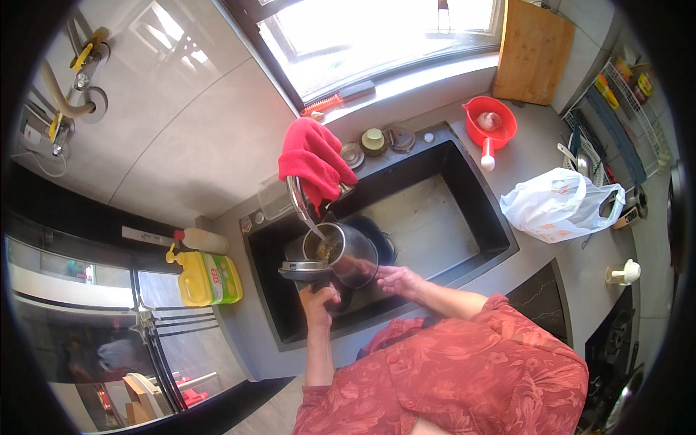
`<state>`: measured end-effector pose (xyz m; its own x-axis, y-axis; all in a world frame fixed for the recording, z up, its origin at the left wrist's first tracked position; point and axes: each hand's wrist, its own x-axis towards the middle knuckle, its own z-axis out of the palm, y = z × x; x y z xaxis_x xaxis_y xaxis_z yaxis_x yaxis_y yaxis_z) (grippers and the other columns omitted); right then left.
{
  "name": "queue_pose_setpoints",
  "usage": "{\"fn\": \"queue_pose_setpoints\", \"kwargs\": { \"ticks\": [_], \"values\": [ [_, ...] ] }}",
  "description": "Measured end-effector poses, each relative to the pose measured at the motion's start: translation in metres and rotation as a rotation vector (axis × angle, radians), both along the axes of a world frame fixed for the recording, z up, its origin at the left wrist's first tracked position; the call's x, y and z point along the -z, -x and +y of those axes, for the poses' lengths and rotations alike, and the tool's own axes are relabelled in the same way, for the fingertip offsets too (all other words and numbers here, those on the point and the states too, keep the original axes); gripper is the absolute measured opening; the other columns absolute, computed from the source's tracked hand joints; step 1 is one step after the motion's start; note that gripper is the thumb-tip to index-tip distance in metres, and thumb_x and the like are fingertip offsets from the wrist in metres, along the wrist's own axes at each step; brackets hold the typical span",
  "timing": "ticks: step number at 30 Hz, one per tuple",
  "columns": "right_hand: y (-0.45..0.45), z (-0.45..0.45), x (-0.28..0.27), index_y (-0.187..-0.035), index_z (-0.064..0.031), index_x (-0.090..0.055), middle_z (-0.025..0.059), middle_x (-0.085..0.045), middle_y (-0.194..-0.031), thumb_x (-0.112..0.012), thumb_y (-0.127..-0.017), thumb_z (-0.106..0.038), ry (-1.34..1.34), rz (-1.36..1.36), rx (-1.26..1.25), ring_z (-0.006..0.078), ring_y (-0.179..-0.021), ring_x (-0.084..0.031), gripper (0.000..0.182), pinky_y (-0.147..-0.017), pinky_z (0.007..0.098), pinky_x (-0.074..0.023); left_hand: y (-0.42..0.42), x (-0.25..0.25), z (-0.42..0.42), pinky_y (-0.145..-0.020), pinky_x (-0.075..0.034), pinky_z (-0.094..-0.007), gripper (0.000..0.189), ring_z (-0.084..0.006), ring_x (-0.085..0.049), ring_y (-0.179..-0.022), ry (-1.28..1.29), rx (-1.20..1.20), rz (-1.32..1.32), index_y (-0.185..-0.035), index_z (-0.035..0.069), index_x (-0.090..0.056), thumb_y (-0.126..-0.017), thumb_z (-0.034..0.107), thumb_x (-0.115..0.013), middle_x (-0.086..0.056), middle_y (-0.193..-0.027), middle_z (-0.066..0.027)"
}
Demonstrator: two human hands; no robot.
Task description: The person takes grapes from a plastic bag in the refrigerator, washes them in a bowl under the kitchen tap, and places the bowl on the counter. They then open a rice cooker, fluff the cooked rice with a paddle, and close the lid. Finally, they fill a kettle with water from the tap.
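My left hand (319,304) grips the dark handle of a metal electric kettle (356,261), whose hinged lid (304,267) is swung up. The kettle tilts over the sink, its mouth facing the curved chrome faucet (296,198). From the spout a stream of water (315,228) runs into the kettle. My right hand (401,281) is at the kettle's base, palm turned up with fingers apart; whether its fingertips touch the metal I cannot tell. A red cloth (315,157) drapes over the faucet.
The dark sink (467,190) has a wide basin on the right. A yellow detergent jug (204,278) stands at left. On the right counter are a red dipper (500,128) and a white plastic bag (560,206). A wooden cutting board (533,51) leans by the window.
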<state>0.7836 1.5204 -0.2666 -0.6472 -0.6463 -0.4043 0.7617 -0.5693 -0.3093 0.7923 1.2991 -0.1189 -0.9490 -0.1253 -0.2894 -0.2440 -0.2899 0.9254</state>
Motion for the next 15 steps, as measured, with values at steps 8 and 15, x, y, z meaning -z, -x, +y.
{"fn": "queue_pose_setpoints", "kwargs": {
  "ticks": [8,15],
  "values": [
    [0.0,0.0,0.003,-0.126,-0.0043,-0.05,0.0008,-0.058,-0.115,-0.058,-0.076,-0.001,-0.026,0.015,-0.006,0.0066,-0.09,-0.059,0.051,-0.079,0.0239,-0.0468,0.001,0.005,-0.001,-0.047,-0.044,-0.0307,0.014,-0.0182,-0.051,-0.044,-0.013,-0.005,-0.007,-0.066,-0.005,-0.055,-0.063,0.008,-0.06,-0.052,-0.052,-0.0089],
    [0.0,0.002,-0.02,-0.126,-0.0045,-0.05,0.0001,-0.058,-0.115,-0.058,-0.077,-0.001,-0.074,-0.008,-0.004,0.0054,-0.089,-0.059,0.05,-0.078,0.0228,-0.0466,0.001,0.002,0.001,-0.047,-0.043,-0.0308,0.012,-0.0182,-0.05,-0.044,0.005,0.001,-0.007,-0.065,-0.005,-0.055,-0.063,0.006,-0.059,-0.051,-0.052,-0.009]
  ]
}}
